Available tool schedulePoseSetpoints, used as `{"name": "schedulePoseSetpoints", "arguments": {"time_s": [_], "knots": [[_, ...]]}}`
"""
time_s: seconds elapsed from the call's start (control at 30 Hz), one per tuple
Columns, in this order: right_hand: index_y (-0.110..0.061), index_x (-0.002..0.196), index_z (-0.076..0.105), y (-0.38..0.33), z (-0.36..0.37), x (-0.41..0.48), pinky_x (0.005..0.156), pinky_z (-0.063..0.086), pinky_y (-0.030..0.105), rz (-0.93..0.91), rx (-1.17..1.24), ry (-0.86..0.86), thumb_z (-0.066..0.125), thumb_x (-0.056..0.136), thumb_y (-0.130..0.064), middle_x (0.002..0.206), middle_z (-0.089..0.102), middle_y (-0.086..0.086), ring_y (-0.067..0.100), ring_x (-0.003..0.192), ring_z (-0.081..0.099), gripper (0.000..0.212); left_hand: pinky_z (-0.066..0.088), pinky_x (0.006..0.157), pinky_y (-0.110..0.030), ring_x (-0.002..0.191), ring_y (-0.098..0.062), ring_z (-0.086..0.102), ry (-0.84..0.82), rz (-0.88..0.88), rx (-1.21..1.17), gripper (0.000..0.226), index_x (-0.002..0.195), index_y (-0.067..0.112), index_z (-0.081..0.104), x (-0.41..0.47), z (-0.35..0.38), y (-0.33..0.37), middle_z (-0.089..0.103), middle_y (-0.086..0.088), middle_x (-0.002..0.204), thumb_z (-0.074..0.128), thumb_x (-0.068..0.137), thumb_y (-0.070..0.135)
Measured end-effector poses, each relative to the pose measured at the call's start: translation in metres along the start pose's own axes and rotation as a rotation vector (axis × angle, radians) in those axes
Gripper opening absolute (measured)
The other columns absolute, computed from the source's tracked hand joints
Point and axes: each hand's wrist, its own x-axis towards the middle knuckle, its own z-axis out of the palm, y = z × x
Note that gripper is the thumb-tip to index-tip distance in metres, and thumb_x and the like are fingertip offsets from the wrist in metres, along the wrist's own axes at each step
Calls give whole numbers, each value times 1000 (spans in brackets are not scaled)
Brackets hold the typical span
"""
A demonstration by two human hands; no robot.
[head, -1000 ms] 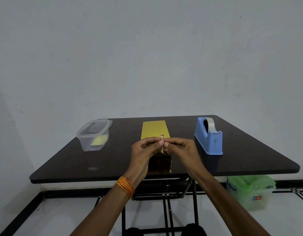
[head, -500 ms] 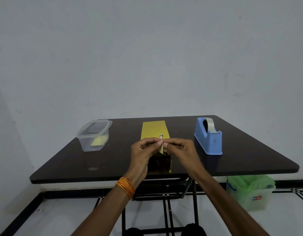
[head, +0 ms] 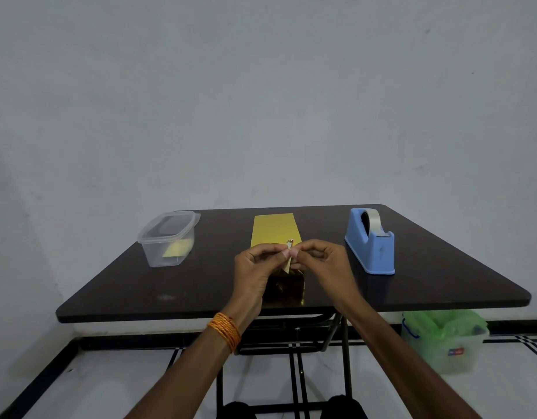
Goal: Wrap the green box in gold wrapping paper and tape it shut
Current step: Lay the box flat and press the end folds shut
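Dark, glossy wooden table (head: 412, 285) with rounded corners against a plain grey wall. Nearest, left hand (head: 255, 267) and right hand (head: 324, 261) meeting fingertip to fingertip, pinching a small sticker (head: 289, 244) above the gold-wrapped box (head: 274, 234), mid-table. Beyond left, clear lidded plastic container (head: 167, 240); beyond right, blue tape dispenser (head: 370, 241). Bare tabletop on both sides.
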Motion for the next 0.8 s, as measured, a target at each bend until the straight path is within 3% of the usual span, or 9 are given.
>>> {"name": "schedulePoseSetpoints", "arguments": {"time_s": [0.4,0.57,0.8], "knots": [[5,97,72,0,-1,2,75,58,28,49,69,-61,65,93,-6,89,73,14,22,83,71,13,58,90,-40,96,-26,70,-66,-19,-47,10,86,12,80,-4,-1,2,76,-14,98,78,77,9],[7,95,71,-1,-2,3,70,56,24,64,97,-57,68,90,-5,83,73,13,17,74,69,13,57,91,-38,96,-25,70,-100,-41,-107,14,88,8,79,-5,-1,4,75,-17,99,76,75,12],[6,93,70,2,-1,3,73,59,27,82,173,-21,68,88,-4,85,73,17,21,75,70,12,55,94,-43,100,-27,71,-133,-39,-99,18,94,6,78,-5,-2,5,75,-16,102,75,77,12]]}}
